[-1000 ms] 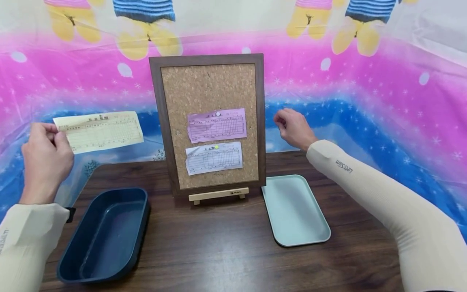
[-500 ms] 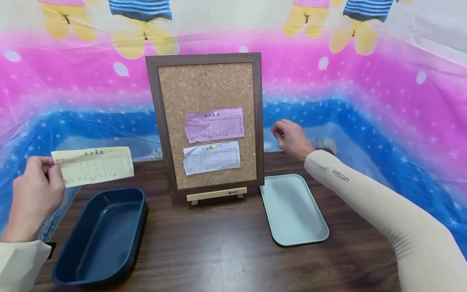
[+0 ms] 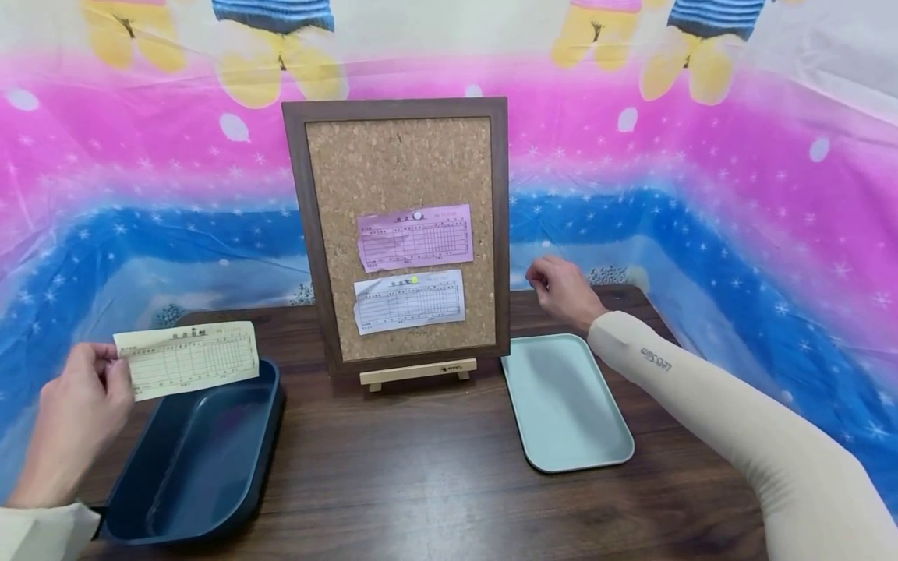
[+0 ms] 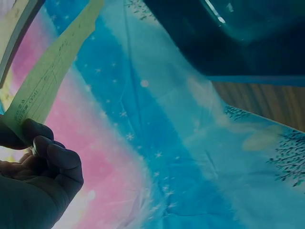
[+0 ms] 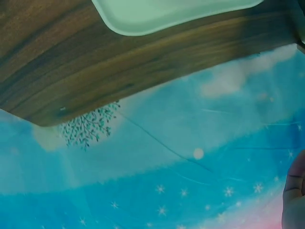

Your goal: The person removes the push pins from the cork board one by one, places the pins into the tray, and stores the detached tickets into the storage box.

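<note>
Near the navy bin (image 3: 203, 467), pale yellow slip (image 3: 196, 362), oblong, grid-printed

Fingers of the left hand (image 3: 84, 413) hide one end of a yellow slip (image 3: 192, 360), which itself masks part of the far rim of a dark blue bin (image 3: 210, 452); from where we stand, the slip's small print is unreadable. Fingertips of the right hand (image 3: 563, 290) curl out of sight, leaving unclear whether they pinch anything. A framed corkboard (image 3: 400, 164) screens one corner of a pale green tray (image 3: 568, 401), and the head view crops figures (image 3: 273, 40) on the backdrop (image 3: 596, 156).
</note>
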{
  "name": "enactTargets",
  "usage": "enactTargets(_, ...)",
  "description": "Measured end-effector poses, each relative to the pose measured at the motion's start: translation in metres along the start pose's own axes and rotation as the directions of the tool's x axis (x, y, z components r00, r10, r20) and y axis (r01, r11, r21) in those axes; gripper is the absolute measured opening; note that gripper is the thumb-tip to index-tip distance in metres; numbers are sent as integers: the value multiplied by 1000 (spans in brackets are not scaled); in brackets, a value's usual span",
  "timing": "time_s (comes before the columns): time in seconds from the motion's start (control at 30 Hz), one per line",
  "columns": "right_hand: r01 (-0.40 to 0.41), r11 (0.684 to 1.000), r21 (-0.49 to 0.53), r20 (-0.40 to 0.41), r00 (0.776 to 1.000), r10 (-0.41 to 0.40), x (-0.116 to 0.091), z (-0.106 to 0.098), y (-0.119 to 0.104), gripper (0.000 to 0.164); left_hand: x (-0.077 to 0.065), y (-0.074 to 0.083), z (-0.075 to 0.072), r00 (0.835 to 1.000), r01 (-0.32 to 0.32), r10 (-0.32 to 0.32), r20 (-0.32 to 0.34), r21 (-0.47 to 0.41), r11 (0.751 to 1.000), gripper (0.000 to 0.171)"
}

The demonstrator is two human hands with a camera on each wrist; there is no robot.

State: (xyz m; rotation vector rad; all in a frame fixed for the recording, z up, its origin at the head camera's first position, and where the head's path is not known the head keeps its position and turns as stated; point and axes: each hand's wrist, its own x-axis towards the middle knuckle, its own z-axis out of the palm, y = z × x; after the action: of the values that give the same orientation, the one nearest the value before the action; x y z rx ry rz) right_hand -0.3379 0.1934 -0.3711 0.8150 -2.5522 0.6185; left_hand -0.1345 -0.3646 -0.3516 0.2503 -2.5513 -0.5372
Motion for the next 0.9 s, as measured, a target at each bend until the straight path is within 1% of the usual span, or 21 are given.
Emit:
enactTargets(0.17,-31,1000,1,24,999,31,-7,4,3,15,-5,-3,6,1000,15,-15,25,2,1000,23)
enactTargets(0.23,-32,999,1,31,999,32,-9,6,4,16,-7,-5,8,1000,15,-15,22,3,1000,22)
enactTargets(0.37,-24,1000,9,48,999,24,-13,11,6,18,-12,-9,11,998,44,-45,38,10,999,23)
enactTargets(0.47,-38,999,26,68,997,36,-17,14,7,19,-15,-11,13,996,69,-69,63,9,998,28)
enactTargets(0.57,-63,997,34,80,995,60,-20,16,8,18,-17,-12,14,994,79,-79,72,2,997,34)
enactTargets(0.63,-76,997,32,85,994,74,-21,17,10,17,-20,-12,14,994,71,-71,80,6,997,34)
enactTargets(0.73,-87,996,33,91,992,84,-23,19,11,17,-24,-13,15,996,37,-41,83,46,998,22)
enactTargets(0.83,-87,996,35,92,992,83,-26,20,12,17,-27,-16,16,995,9,-17,101,71,997,11)
enactTargets(0.9,-87,996,35,90,992,83,-27,20,13,17,-27,-17,15,992,-6,-5,125,83,997,11)
